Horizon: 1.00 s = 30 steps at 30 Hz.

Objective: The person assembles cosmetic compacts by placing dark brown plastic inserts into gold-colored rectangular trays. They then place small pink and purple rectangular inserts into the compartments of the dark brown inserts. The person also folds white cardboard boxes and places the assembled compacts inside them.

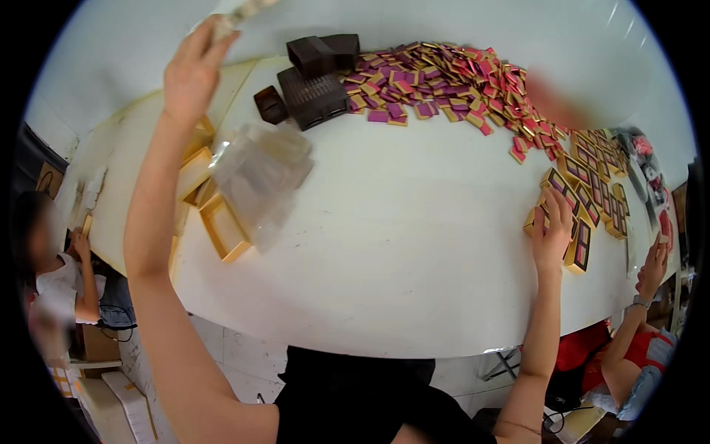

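A big white table [414,244] fills the view, curved by the lens, with pale tiled floor [237,355] showing below its near edge. Along the table's far side sprawls a heap of small pink-and-gold tiles [444,78], and beside that heap, toward the left, sit dark brown boxes [314,78]. At the table's left edge lie open gold-rimmed trays [222,229] under a crumpled clear plastic bag [259,177]. The left hand [191,74] is up high over the table's far left corner, fingers pinched on a pale strip of wrapping [240,11], blurred. At the table's right edge, the right hand [553,233] lies flat, fingers spread on a gold box with dark-framed pink squares [577,248], one of a cluster of such filled boxes [592,177]. Another person's hand [652,270] reaches in from beyond the right edge; another person [52,274] sits off the left end.
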Tool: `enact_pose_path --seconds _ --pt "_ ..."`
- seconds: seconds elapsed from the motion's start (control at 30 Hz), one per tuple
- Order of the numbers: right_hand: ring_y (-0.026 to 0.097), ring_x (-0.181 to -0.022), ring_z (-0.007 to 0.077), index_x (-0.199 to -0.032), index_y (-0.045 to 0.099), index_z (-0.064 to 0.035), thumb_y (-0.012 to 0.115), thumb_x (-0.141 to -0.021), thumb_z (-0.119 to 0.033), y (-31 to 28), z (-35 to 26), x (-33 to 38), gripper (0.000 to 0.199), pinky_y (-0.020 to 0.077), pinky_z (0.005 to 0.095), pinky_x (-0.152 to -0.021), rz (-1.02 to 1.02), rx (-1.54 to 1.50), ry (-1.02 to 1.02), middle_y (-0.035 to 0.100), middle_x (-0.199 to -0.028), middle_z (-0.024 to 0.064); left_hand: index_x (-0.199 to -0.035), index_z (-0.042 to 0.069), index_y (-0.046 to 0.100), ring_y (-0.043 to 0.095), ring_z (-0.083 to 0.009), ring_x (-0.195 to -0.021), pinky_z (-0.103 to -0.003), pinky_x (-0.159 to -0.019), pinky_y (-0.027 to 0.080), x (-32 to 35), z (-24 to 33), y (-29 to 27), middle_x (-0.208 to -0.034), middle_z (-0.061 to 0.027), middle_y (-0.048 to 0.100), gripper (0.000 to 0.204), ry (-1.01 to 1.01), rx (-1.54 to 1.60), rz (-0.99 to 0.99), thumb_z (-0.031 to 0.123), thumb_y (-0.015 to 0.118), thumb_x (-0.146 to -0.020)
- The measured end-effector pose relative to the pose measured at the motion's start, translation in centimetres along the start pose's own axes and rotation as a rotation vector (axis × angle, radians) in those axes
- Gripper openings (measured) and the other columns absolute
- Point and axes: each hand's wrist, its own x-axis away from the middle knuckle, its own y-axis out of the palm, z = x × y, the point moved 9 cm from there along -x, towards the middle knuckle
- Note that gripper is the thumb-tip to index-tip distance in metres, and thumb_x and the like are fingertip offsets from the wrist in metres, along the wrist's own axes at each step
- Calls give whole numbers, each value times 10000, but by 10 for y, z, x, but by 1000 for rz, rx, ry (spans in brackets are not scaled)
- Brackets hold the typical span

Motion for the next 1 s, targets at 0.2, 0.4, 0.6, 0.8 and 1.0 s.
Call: enact_pose_path --seconds 0.2,0.4,0.6,0.8,1.0 --pt "483 -1308 419 -1442 444 -4 701 -904 -195 -57 -88 -1 625 406 479 -1079 139 -213 -155 467 -1459 232 -868 -35 690 670 -385 -913 -430 -725 602 8 179 -135 -1165 -148 669 110 345 742 180 32 643 -795" --pt "562 -1239 446 -1285 581 7 527 -974 -271 -101 -152 99 420 363 555 -1104 -132 -409 -297 584 -1326 256 -654 25 571 661 -404 -883 -433 -709 635 73 302 -184 -1059 -125 627 126 603 1068 334 39 627 -766" --pt "456 -1372 396 -1261 598 -17 538 -608 73 -76 -152 131 662 279 588 -1161 -525 -249 -72 539 -1409 197 -1161 129 665 626 -393 -1061 -435 -845 599 110 338 -171 -1234 -142 609 410 782 1179 153 211 767 -773" --pt "318 -1447 432 -1389 494 -12 647 -714 -55 -88 -169 141 693 173 611 -1186 -672 -204 -49 421 -1516 199 -1222 33 630 641 -256 -1102 -527 -991 487 121 259 -111 -1296 -126 609 512 195 524 -277 159 741 -738" --pt "269 -1464 444 -1460 427 -18 690 -846 -441 -57 -183 156 791 128 632 -1183 -641 10 -101 368 -1556 191 -954 47 634 613 -163 -641 -305 -644 542 142 224 -108 -891 -58 631 230 149 688 -220 143 732 -770"
